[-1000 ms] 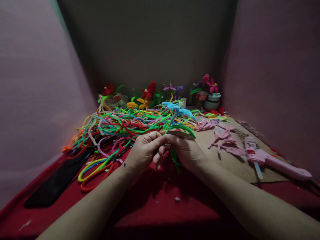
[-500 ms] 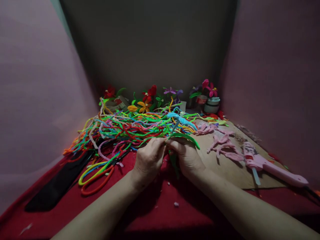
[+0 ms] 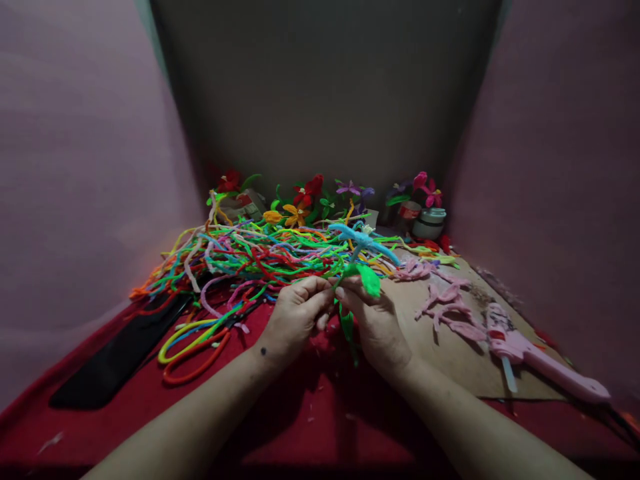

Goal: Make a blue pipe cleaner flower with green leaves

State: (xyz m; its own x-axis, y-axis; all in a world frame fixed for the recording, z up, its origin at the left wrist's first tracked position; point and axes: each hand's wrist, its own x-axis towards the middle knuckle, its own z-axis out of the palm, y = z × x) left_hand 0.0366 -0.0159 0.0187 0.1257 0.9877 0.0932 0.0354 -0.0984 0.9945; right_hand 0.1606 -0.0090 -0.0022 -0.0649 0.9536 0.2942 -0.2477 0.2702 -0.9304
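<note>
A pipe-cleaner flower [image 3: 369, 241] with light-blue petals stands upright between my hands, its stem running down into my fingers. From the stem a bright green leaf [image 3: 369, 279] bends over toward the right, and another green leaf [image 3: 347, 325] hangs below, beside my right palm. My left hand [image 3: 299, 312] is closed, thumb and forefinger pinching at the stem. Opposite it, my right hand [image 3: 376, 325] also pinches the stem just under the upper leaf. The exact spot where the fingertips meet is partly hidden.
A tangled heap of coloured pipe cleaners [image 3: 260, 257] lies ahead. Finished flowers [image 3: 300, 200] and a lidded jar [image 3: 429, 223] line the back. At right, pink fuzzy pieces [image 3: 447, 300] and a pink glue gun [image 3: 550, 373] rest on cardboard [image 3: 500, 387]. A black flat object [image 3: 110, 360] lies left.
The upper green leaf has swung round and now shows its broad face, where it stretched out rightward before. My left wrist has turned slightly. The view has shifted a little.
</note>
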